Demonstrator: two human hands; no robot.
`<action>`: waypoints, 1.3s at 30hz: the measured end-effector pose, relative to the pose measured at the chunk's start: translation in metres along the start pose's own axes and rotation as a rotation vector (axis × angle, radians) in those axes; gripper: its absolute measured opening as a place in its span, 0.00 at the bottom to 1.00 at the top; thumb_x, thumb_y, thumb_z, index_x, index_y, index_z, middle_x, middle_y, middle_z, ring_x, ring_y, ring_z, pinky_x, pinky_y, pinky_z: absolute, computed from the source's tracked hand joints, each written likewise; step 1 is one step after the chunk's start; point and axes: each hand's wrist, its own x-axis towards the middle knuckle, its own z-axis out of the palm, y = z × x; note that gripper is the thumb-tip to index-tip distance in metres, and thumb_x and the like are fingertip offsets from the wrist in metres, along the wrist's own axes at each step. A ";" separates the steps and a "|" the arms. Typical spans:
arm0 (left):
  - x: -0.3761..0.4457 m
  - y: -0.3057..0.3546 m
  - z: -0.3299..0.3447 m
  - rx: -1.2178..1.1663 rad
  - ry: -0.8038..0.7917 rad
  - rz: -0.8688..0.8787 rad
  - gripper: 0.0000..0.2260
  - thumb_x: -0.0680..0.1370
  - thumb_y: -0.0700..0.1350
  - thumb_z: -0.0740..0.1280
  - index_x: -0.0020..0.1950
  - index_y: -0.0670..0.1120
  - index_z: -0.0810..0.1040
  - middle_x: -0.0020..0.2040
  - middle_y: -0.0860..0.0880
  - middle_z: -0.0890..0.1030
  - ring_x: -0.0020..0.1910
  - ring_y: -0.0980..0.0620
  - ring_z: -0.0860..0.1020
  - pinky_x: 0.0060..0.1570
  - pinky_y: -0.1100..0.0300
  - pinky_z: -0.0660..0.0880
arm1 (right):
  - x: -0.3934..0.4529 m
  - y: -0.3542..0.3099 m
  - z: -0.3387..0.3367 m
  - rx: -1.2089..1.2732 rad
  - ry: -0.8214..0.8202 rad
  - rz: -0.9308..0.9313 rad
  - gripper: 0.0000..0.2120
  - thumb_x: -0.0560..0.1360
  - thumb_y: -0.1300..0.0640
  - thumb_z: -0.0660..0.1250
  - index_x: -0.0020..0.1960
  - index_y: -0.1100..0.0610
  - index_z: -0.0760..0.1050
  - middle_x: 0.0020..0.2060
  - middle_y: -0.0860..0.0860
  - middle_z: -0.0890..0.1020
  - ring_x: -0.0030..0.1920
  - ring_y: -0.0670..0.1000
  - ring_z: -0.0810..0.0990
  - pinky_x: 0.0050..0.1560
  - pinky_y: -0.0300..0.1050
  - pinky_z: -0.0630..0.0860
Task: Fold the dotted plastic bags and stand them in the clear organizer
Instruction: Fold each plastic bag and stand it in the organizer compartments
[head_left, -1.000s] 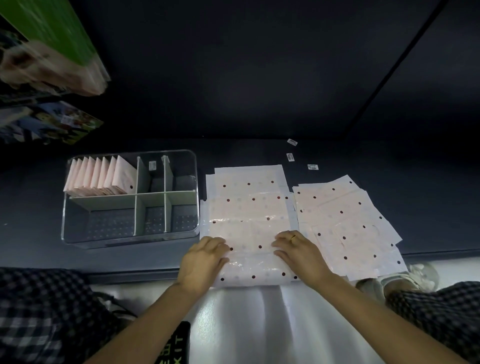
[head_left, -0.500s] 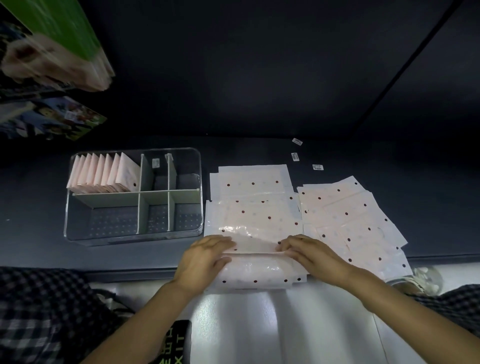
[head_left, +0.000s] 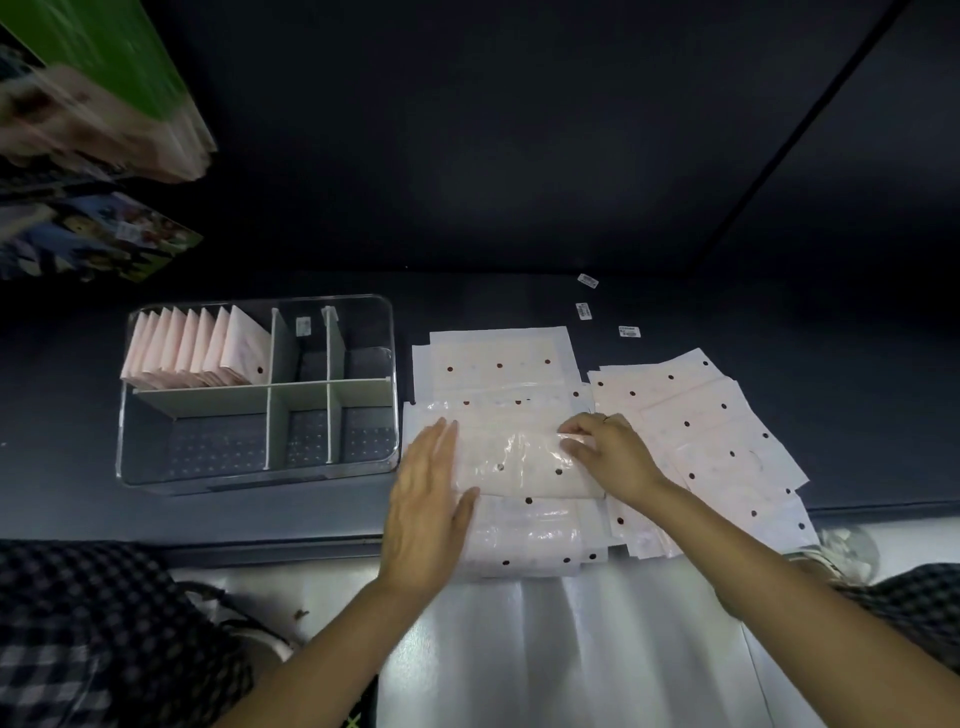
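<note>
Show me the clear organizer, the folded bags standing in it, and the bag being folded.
clear organizer (head_left: 384, 322): head view, far right rim.
folded bags (head_left: 236, 345): head view, nearest bag's face.
bag being folded (head_left: 514, 462): head view, glossy middle.

Concealed and cropped items

The left hand (head_left: 428, 512) is covering the folded bag's (head_left: 524, 467) left end; blurred boxes (head_left: 98, 104) are running off the upper-left edge; label text (head_left: 629, 332) is reading too small.

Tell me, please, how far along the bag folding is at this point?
Done: a row of folded bags stands in the back-left compartment of the clear organizer. In hand: the left hand lies flat on the top bag while the right hand pinches its edge. Left: both flat stacks and the other, bagless compartments.
</note>
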 end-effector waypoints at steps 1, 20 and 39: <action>-0.001 0.002 0.003 0.052 -0.041 0.068 0.28 0.78 0.46 0.66 0.76 0.47 0.58 0.75 0.49 0.60 0.75 0.50 0.55 0.73 0.52 0.54 | 0.003 -0.002 0.001 -0.077 0.017 -0.020 0.12 0.78 0.53 0.63 0.60 0.52 0.75 0.56 0.50 0.78 0.61 0.53 0.69 0.61 0.47 0.67; -0.011 -0.030 0.028 0.448 -0.534 0.207 0.34 0.74 0.71 0.50 0.72 0.66 0.34 0.73 0.42 0.27 0.71 0.43 0.25 0.70 0.49 0.28 | 0.048 -0.053 0.022 -0.304 -0.347 -0.070 0.11 0.70 0.50 0.73 0.47 0.52 0.73 0.41 0.45 0.74 0.53 0.52 0.67 0.47 0.43 0.66; 0.009 0.050 -0.059 -1.154 -0.131 -0.693 0.04 0.76 0.35 0.66 0.42 0.38 0.79 0.36 0.45 0.83 0.34 0.54 0.81 0.38 0.64 0.79 | -0.067 -0.091 -0.011 1.043 -0.115 0.153 0.17 0.71 0.63 0.71 0.57 0.55 0.70 0.46 0.52 0.84 0.44 0.52 0.84 0.47 0.47 0.79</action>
